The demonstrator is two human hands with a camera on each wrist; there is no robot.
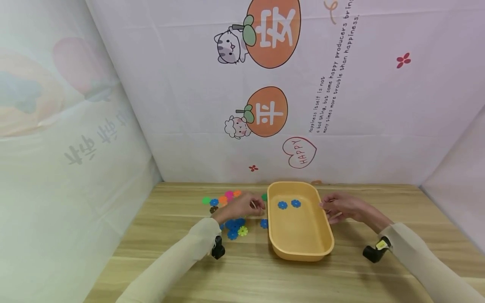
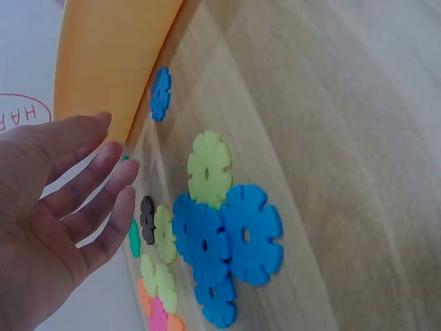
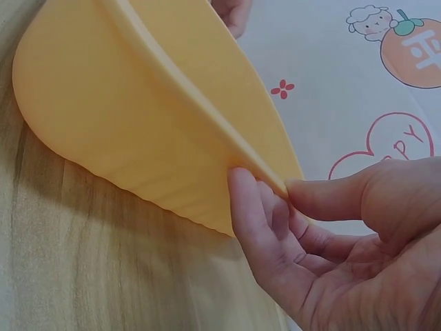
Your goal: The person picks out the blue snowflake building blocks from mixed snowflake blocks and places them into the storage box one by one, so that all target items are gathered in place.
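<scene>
A yellow-orange plastic tray [image 1: 299, 235] stands on the table with two blue flower-shaped plastic pieces [image 1: 282, 205] lying inside. My right hand [image 1: 342, 207] pinches the tray's right rim, thumb on top and fingers beneath, as the right wrist view shows. By the left wall hovers my left hand [image 1: 244, 205], its fingers loosely bent and nothing visible between them. Under and around it several flower pieces are scattered: a cluster of blue pieces [image 2: 207, 241], a yellow-green piece [image 2: 209, 169] and a brown piece [image 2: 147, 219]. One blue piece [image 2: 160, 94] lies right beside the tray.
Beyond the left hand lie pink [image 1: 229, 195], orange [image 1: 222, 200] and green pieces [image 1: 206, 200] near the table's back edge. A printed white cloth [image 1: 197, 105] hangs behind the wooden table [image 1: 246, 277]. Cloth also covers the left and right sides.
</scene>
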